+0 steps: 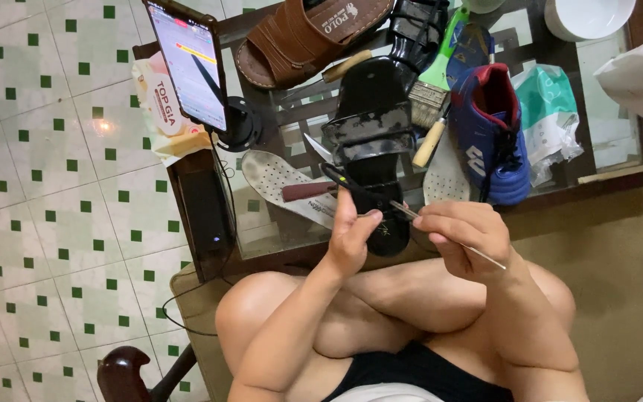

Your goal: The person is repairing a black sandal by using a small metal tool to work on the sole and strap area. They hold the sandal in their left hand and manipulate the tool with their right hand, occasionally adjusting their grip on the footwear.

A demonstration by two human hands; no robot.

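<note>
The right hand (pixel 461 232) pinches a thin needle (pixel 448 237) angled up-left toward the black sandal (pixel 372 134), steadied by the left hand (pixel 353 237), fingers curled on its strap.

A brown sandal (pixel 306 37), blue sports shoe (pixel 489 134) and paintbrush (pixel 432 93) lie on the table.

A glass-topped table (pixel 612 141) stands on a green-checked tiled floor (pixel 53 223).

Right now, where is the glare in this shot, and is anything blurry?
Head view: a bright glare spot on the tiled floor; the lit phone screen looks washed out; the glass table reflects light; the hands, left and right, are slightly soft.
</note>
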